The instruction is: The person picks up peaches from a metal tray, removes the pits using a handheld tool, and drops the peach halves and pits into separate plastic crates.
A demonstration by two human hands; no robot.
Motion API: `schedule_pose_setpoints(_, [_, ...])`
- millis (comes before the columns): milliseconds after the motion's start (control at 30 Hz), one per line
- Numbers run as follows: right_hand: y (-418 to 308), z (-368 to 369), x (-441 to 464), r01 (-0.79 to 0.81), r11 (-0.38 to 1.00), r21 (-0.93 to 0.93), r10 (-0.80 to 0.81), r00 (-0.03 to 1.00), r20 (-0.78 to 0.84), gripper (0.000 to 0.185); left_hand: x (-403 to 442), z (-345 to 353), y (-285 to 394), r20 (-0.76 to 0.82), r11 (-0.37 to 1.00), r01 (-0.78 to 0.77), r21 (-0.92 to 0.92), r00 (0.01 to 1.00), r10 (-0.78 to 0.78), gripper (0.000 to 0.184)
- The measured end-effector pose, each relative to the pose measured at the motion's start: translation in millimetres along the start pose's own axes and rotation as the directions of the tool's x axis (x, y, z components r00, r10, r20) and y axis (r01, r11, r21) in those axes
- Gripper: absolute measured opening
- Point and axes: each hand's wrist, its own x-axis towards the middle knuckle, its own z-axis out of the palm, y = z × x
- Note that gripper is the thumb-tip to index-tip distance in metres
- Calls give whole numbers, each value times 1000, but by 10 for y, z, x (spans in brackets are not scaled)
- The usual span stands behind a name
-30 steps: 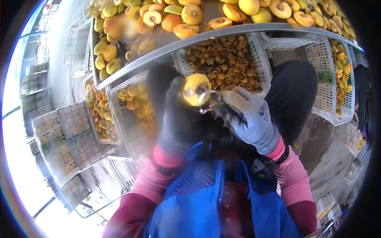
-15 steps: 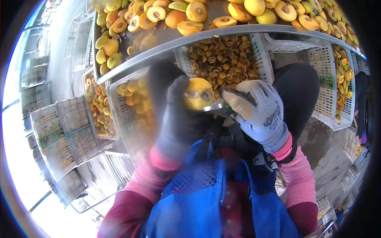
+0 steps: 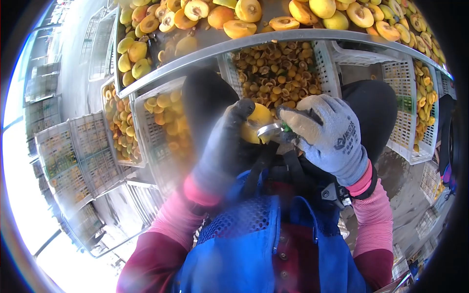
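My left hand, in a dark glove and blurred by lens haze, is closed around a yellow peach over my lap. My right hand, in a grey glove with tan fingertips, grips a small curved-blade knife; a bit of green shows at its handle. The bent metal blade lies against the side of the peach facing my right hand. My left thumb rests near the top of the fruit. Most of the knife handle is hidden inside my right fingers.
A metal-edged table in front bears whole and halved peaches. Below it, between my knees, stands a crate of small brown-orange fruit pieces. Crates of peaches stand at left, and another crate holds yellow pieces at right.
The peach has turned in my left hand, and its dark blemish no longer shows. The blade has moved from below the fruit to its right side. My right hand has shifted slightly right.
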Motion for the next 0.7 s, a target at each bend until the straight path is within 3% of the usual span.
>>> schedule_pose_setpoints(100, [53, 105, -17, -71, 994, 83, 71, 997, 12, 31, 170, -238, -79, 156, 980, -183, 76, 973, 170, 33])
schedule_pose_setpoints(267, [119, 337, -50, -165, 948, 273, 170, 985, 7, 33, 298, -264, -109, 88, 960, -273, 59, 960, 267, 32])
schedule_pose_setpoints(500, [94, 495, -45, -240, 919, 312, 255, 967, -6, 27, 419, -382, -115, 114, 905, -398, 152, 916, 384, 34])
schedule_pose_setpoints(600, [100, 539, -59, -265, 901, 342, 276, 961, 16, 26, 347, -299, -130, 110, 904, -419, 88, 906, 409, 35])
schedule_pose_setpoints(700, [83, 536, -66, -300, 887, 351, 303, 952, 48, 26, 370, -392, -119, 126, 860, -438, 261, 899, 420, 35])
